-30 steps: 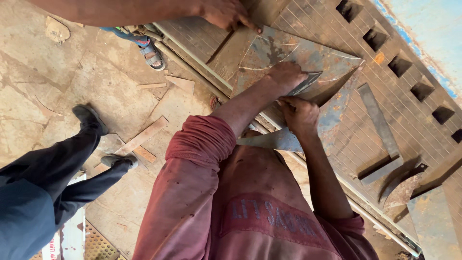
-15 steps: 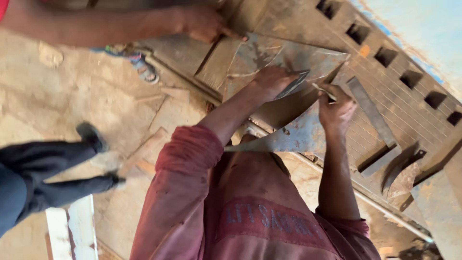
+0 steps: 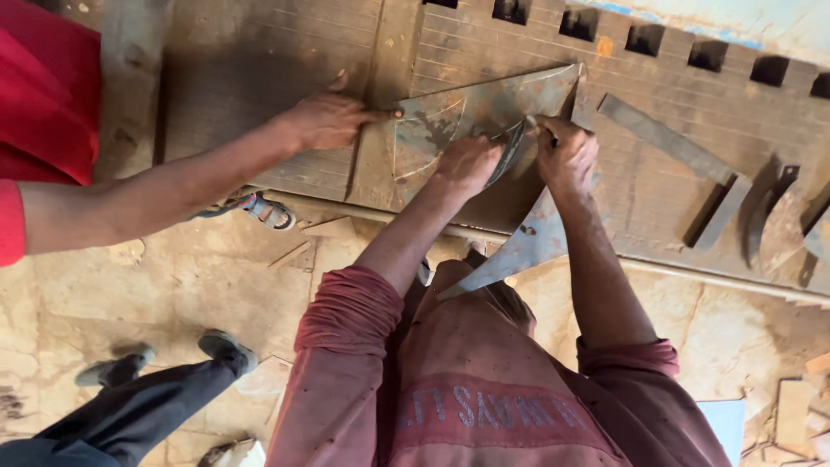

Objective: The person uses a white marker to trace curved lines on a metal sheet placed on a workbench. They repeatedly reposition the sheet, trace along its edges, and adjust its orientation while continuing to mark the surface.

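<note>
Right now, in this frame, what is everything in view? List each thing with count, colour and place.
Metal sheet: one, grey, roughly triangular, on the bench, its point hanging over the near edge.
Workbench: one, brown, ridged, with square holes along the far edge.
Flat metal strips: several, grey, on the bench at right.
Co-worker's hand: one, pressing the sheet's left edge; red sleeve at far left.
Shoes: two, dark, on the floor at lower left.
Sandal: one, under the bench edge.
Wood offcuts: few, pale, lower right.
Left hand: on the sheet.
Right hand: on the sheet, gripping a thin tool.
</note>
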